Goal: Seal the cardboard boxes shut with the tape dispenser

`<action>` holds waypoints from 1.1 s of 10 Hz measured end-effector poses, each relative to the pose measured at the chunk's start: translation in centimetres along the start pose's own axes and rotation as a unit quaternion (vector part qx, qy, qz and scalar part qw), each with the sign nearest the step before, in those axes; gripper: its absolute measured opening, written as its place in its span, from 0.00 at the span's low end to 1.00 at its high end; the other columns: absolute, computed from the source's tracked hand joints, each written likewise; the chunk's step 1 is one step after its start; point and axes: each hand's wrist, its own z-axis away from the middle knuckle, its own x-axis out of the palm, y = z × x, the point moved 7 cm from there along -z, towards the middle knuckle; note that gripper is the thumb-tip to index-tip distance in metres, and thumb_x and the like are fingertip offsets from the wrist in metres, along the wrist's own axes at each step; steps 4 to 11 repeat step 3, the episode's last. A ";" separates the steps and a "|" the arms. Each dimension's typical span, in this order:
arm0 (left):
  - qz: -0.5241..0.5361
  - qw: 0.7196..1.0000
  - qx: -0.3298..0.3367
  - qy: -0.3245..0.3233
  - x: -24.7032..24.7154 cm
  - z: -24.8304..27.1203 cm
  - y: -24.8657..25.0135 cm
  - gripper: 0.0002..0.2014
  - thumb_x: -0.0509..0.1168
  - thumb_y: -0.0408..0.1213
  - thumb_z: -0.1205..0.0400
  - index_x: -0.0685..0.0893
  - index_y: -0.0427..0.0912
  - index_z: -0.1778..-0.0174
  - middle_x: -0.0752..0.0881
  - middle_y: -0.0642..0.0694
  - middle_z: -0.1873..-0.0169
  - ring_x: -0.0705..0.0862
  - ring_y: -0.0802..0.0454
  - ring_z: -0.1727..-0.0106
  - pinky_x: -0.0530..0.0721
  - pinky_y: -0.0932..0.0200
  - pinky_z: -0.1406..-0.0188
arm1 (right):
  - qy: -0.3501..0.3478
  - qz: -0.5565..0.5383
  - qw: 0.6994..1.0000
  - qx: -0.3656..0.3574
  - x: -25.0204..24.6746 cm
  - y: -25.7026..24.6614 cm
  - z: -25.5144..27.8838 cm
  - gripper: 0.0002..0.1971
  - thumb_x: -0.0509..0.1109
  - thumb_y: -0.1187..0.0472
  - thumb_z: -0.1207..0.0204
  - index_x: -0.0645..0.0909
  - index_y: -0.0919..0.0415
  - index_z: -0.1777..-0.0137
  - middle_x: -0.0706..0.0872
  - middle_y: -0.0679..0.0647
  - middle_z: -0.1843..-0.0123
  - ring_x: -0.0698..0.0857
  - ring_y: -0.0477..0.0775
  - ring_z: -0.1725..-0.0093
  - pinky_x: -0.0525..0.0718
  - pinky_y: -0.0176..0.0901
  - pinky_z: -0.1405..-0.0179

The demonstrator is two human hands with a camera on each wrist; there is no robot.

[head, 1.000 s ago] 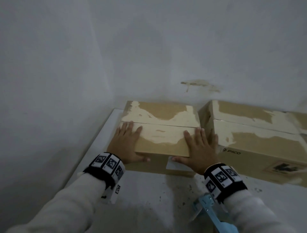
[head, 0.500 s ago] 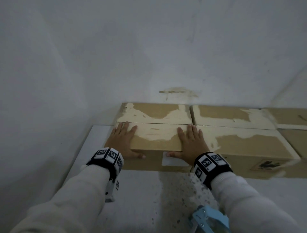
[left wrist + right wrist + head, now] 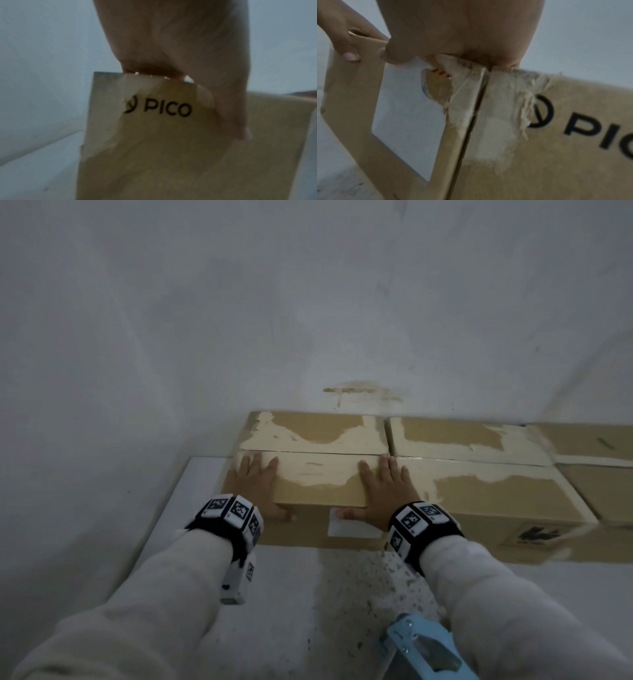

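Note:
A brown cardboard box (image 3: 318,436) with torn, pale patches stands at the table's far left, its two top flaps meeting in a seam. My left hand (image 3: 255,484) lies flat on the near flap's left end, thumb down on the front face. My right hand (image 3: 383,491) lies flat on its right end, thumb on the white label (image 3: 349,527). The left wrist view shows the left hand (image 3: 171,40) over the box's PICO-printed front (image 3: 171,148). A light blue tape dispenser (image 3: 421,645) lies on the table near me, under my right forearm; neither hand touches it.
A second box (image 3: 479,491) stands flush against the first box's right side, and a third box (image 3: 596,481) follows at the far right. All sit against the grey wall on a white speckled table (image 3: 291,594). The table's left edge runs beside my left arm.
The left box, at an angle to the second box a second ago, now stands flush and in line with it. Both hands have stayed on its near flap.

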 end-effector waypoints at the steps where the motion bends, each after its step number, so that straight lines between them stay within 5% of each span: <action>1: 0.016 0.999 -0.038 -0.022 -0.9 1.3 1.4 0.53 0.70 0.63 0.32 0.49 0.47 0.18 0.48 0.39 0.18 0.48 0.38 0.17 0.54 0.37 0.20 | -0.012 -0.002 1.000 -0.006 -0.9 0.7 1.7 0.51 0.55 0.22 0.35 0.48 0.52 0.18 0.43 0.65 0.15 0.42 0.68 0.16 0.44 0.67 0.20; 2: 0.059 0.998 -0.015 -0.027 -2.0 2.8 2.8 0.44 0.68 0.60 0.27 0.56 0.46 0.20 0.54 0.40 0.19 0.53 0.40 0.18 0.57 0.40 0.21 | 0.006 -0.048 0.999 -0.017 -1.5 1.4 3.8 0.41 0.58 0.31 0.28 0.58 0.53 0.20 0.50 0.59 0.15 0.45 0.63 0.16 0.46 0.64 0.19; 3: 0.200 0.976 0.060 -0.056 -2.7 6.4 6.2 0.36 0.65 0.53 0.21 0.61 0.45 0.20 0.61 0.44 0.19 0.62 0.46 0.19 0.63 0.53 0.24 | 0.100 -0.193 0.975 -0.054 -1.1 3.1 9.7 0.28 0.59 0.40 0.26 0.77 0.55 0.30 0.75 0.56 0.26 0.70 0.61 0.24 0.68 0.59 0.25; 11: 0.200 0.976 0.060 -0.056 -2.7 6.4 6.2 0.36 0.65 0.53 0.21 0.61 0.45 0.20 0.61 0.44 0.19 0.62 0.46 0.19 0.63 0.53 0.24 | 0.100 -0.193 0.975 -0.054 -1.1 3.1 9.7 0.28 0.59 0.40 0.26 0.77 0.55 0.30 0.75 0.56 0.26 0.70 0.61 0.24 0.68 0.59 0.25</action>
